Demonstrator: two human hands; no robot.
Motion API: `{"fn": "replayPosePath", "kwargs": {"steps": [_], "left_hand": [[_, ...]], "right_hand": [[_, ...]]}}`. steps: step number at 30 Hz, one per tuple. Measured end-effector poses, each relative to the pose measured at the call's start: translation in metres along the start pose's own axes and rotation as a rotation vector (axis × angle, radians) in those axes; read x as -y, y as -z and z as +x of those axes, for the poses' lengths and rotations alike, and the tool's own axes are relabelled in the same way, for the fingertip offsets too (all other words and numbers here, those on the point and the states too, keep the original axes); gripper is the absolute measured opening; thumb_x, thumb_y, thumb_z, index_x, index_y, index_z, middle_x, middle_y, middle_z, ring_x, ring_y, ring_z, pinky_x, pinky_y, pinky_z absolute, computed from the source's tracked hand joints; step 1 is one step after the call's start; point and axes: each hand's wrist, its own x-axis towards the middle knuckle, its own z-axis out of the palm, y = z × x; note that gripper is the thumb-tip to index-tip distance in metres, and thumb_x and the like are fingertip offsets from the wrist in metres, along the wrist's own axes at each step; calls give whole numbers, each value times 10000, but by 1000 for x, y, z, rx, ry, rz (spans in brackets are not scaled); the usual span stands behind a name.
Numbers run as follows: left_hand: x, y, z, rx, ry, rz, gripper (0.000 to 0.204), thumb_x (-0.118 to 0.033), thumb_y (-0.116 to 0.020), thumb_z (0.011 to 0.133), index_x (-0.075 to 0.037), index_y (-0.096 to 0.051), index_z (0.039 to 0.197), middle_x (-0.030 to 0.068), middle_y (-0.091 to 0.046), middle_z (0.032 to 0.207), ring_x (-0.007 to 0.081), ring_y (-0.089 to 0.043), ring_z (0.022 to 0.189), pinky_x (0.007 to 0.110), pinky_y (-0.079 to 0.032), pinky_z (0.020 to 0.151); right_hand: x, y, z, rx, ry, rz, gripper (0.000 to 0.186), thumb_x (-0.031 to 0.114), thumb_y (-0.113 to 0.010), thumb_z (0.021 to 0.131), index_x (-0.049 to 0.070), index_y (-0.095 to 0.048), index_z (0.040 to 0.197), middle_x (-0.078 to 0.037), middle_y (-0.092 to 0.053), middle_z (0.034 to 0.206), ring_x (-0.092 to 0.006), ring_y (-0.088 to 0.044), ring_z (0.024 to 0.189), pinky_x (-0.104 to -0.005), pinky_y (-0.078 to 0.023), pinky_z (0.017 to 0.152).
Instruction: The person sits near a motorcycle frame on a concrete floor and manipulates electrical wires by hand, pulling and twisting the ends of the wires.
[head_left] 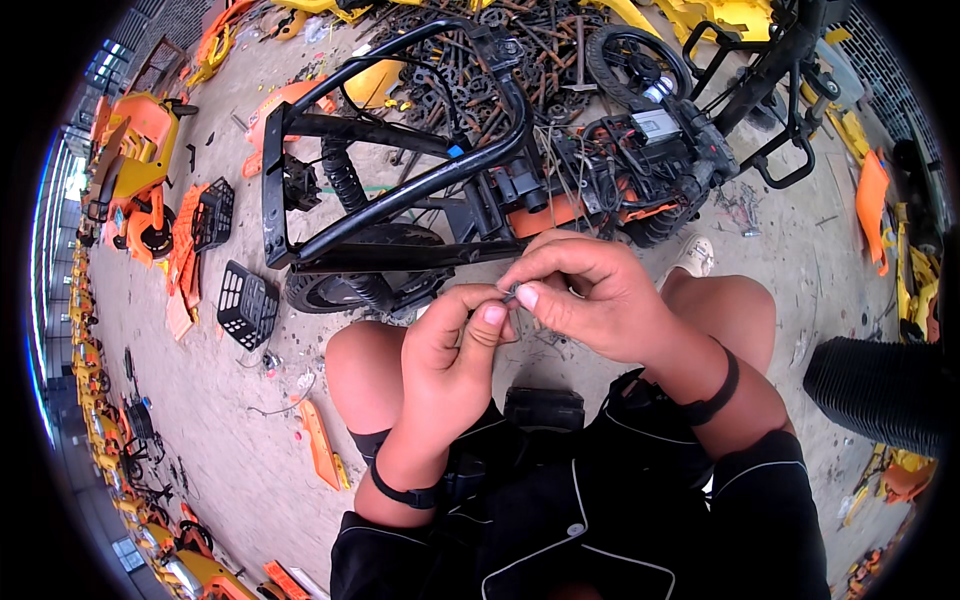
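Note:
My left hand (452,350) and my right hand (590,295) meet above my knees, fingertips pinched together on a small dark metal part (511,295), too small to tell what it is. Both wrists carry black bands. Just beyond my hands lies a stripped black scooter frame (400,190) on its side, with a rear wheel (365,270), spring shock (343,172), tangled wiring and an orange underside (560,210). I am crouched, in dark clothes with white piping.
Black plastic baskets (247,303) and orange body panels (185,250) lie on the concrete to the left. An orange strip (322,445) lies by my left knee. A pile of rusty metal parts (500,50) sits behind the frame. A black ribbed tube (880,390) is at right.

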Motion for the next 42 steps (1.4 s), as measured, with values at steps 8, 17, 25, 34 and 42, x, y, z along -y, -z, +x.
{"fn": "replayPosePath", "kwargs": {"steps": [8, 17, 25, 34, 42], "left_hand": [[0, -2, 2, -37, 30, 44, 115, -78, -601, 1003, 19, -641, 1052, 54, -691, 845, 89, -634, 789, 238, -518, 722], [0, -2, 7, -44, -46, 129, 112, -86, -590, 1012, 19, -628, 1021, 68, -712, 869, 101, -650, 831, 241, -520, 760], [11, 2, 3, -57, -124, 324, 60, -69, -615, 982, -16, -642, 990, 74, -688, 827, 161, -624, 734, 291, -495, 703], [2, -3, 1, -17, -37, 90, 85, -69, -579, 1013, -3, -624, 1042, 29, -660, 843, 83, -583, 794, 230, -479, 720], [-4, -3, 2, 13, -30, -109, 129, -71, -561, 1022, 29, -609, 1088, 54, -663, 913, 110, -615, 850, 248, -508, 787]], "right_hand": [[3, -5, -1, -63, -141, 178, 123, 35, -617, 955, 1, -699, 1040, -9, -668, 882, -32, -535, 703, -212, -432, 622], [4, -9, -2, -132, -503, 625, 161, 81, -625, 931, -6, -694, 1047, -31, -653, 851, -50, -482, 630, -214, -396, 567], [7, 3, 0, -99, -174, -23, 117, 76, -688, 901, 48, -703, 1013, 16, -630, 906, -52, -519, 700, -232, -427, 607], [12, 8, -3, -128, 287, -502, 142, 26, -725, 863, 33, -721, 1006, -48, -681, 979, -107, -618, 799, -256, -490, 658], [11, 1, -11, -95, 111, -204, 220, -11, -692, 886, 25, -727, 1100, -88, -691, 1029, -109, -634, 794, -245, -504, 662]]}}
